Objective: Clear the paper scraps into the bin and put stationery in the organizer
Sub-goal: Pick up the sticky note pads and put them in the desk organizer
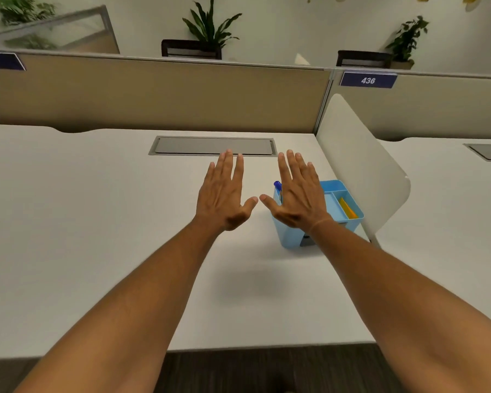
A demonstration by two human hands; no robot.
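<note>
Head view: both hands are held flat and spread above the white table (97, 222), palms down, near the middle of the frame. The left hand (224, 194) holds nothing and touches nothing that can be seen. The right hand (298, 194), equally splayed and empty, hangs over the blue organizer (343, 199), right of centre, hiding part of it. A blue pen (277, 186) stands in it, and something yellow (347, 208) lies in a side compartment. No scraps or bin show. The likely risk: lowering the right hand carelessly could tip the light organizer and spill its contents.
</note>
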